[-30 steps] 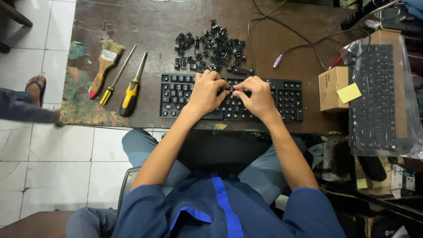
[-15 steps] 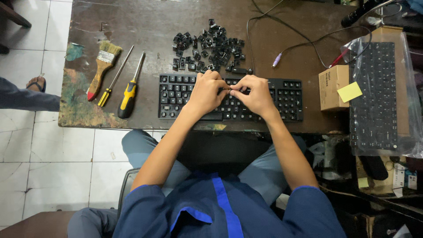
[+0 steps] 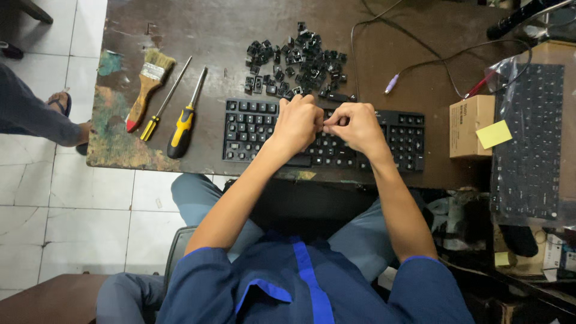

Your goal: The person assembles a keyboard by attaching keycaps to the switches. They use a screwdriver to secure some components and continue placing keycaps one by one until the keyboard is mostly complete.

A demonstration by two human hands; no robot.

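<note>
Black keyboard, black keycaps, yellow-and-black screwdriver, red-tipped brush, yellow note, brown table.

On table: keyboard at near edge; loose keycaps behind it; brush, two screwdrivers left; cardboard box, bagged keyboard right.

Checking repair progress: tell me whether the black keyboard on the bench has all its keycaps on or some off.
Some off. A pile of loose keycaps lies behind the keyboard, and both hands cover its middle rows.
</note>
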